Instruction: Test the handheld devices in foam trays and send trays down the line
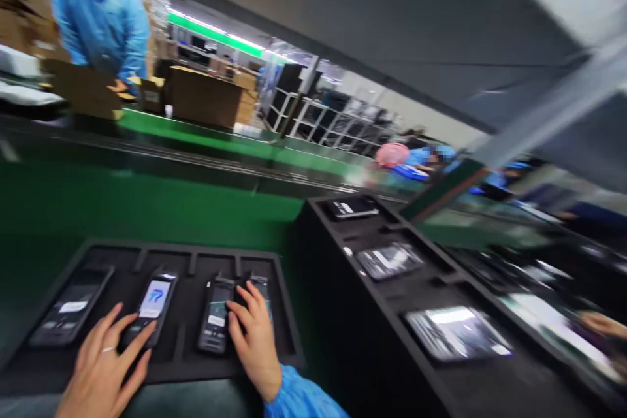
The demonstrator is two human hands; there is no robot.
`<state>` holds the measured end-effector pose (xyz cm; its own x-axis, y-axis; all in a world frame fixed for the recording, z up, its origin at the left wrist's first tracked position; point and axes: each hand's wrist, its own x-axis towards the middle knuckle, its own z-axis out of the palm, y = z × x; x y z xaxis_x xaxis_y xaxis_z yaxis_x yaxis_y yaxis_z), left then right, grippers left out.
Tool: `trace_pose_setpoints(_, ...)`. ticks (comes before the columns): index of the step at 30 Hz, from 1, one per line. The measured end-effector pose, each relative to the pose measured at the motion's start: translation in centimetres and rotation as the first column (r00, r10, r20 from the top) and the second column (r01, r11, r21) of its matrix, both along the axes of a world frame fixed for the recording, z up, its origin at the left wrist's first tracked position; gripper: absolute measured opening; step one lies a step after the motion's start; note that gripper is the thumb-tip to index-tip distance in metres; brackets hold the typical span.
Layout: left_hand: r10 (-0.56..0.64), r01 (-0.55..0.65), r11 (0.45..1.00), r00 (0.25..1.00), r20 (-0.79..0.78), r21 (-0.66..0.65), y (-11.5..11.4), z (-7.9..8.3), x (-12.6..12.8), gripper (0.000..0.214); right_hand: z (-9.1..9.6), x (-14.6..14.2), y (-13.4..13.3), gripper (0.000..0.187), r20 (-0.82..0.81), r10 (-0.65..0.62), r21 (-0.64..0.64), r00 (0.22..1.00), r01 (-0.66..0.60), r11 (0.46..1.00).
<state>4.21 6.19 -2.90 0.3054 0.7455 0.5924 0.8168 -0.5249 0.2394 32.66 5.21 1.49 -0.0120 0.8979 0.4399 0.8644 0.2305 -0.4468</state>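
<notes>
A black foam tray (189, 333) in front of me holds several black handheld terminals side by side. My left hand (110, 362), fingers spread and a ring on one, reaches over the lower part of a handheld terminal (155, 300) whose screen is lit with a blue logo. To its left lies another handheld terminal (73, 307) with a dark screen and a white label. My right hand (257, 333) has its fingers stretched over the rightmost handheld terminal (264, 286), partly covering it. Its thumb side is beside the neighbouring handheld terminal (218, 313). Neither hand visibly grips anything.
On the right stands a tall stack of black foam trays (362, 326), its top tray carrying more handheld devices (458, 333). A green work surface (147, 209) runs behind. Across the line a person in blue (105, 26) handles cardboard boxes (203, 98). Another person's hand (600, 325) shows far right.
</notes>
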Motion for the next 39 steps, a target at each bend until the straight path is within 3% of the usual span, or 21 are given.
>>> trace_pose_setpoints(9,0.090,-0.098,0.993,0.991,-0.099,-0.069,-1.1,1.6,0.7,0.036,-0.9,0.9,0.3,0.027,0.050,0.033,0.012,0.998,-0.033,0.999)
trace_pose_setpoints(18,0.086,-0.093,0.993,0.992,-0.088,-0.078,-1.2,2.6,0.9,0.038,-1.4,1.2,0.6,0.026,0.048,0.045,0.048,0.998,-0.048,0.998)
trace_pose_setpoints(30,0.112,-0.122,0.983,0.991,-0.079,-0.140,-1.2,2.9,1.0,0.031,-1.4,1.1,0.5,0.027,0.042,0.045,0.043,0.998,-0.047,0.998)
trace_pose_setpoints(39,0.093,-0.117,0.978,0.985,-0.144,-0.170,-1.3,3.3,0.9,0.041,-1.2,1.2,0.6,0.026,0.046,0.053,0.035,0.998,-0.054,0.998)
